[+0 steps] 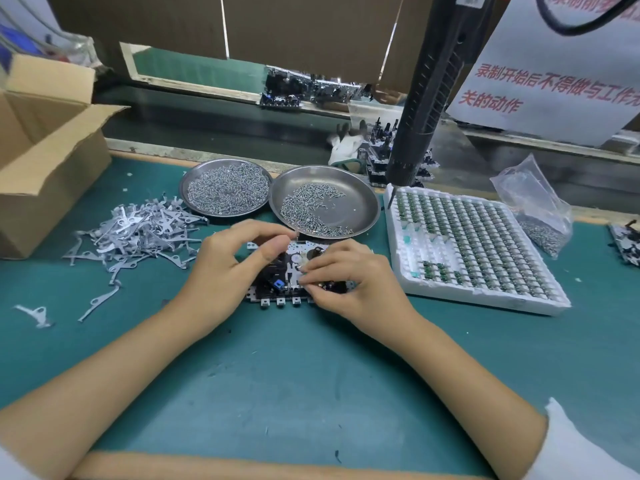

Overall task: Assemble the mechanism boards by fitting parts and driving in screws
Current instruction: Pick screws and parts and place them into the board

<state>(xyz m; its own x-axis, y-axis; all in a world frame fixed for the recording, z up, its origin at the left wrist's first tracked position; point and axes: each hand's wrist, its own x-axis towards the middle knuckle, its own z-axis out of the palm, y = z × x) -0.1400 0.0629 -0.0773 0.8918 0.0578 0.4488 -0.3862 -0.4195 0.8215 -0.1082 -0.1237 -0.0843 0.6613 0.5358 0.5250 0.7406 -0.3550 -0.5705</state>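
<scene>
Green matting covers the bench [311, 375], and on it, just above the centre of the view, lies the board [289, 277], a black and white mechanism plate with a small blue piece on its near half and metal tabs along its six o'clock edge. Both hands are on it. The left hand [228, 271] comes in from nine o'clock, fingers curled over the board's far edge and thumb bent down onto its top face. The right hand [349, 278] comes in from three o'clock, its fingertips bunched in a narrow pinch at a spot near the board's middle; whatever small part they hold is hidden under them, so I cannot tell what it is.

This looks like the fitting step: a part being seated by hand, with no screw yet driven.

Supplies ring the board. Loose levers [138, 230] lie heaped at ten o'clock. Two dishes of screws sit at twelve, the left dish [225, 188] fuller than the right dish [323, 202], which nearly touches the board. A foam tray [474, 247] of small green parts lies at three. The driver [426, 109] hangs at one o'clock, untouched, its tip over the tray's far corner.

Next, I judge, the part must sit flat, then a screw be taken from the near dish and the driver pulled down over it.
</scene>
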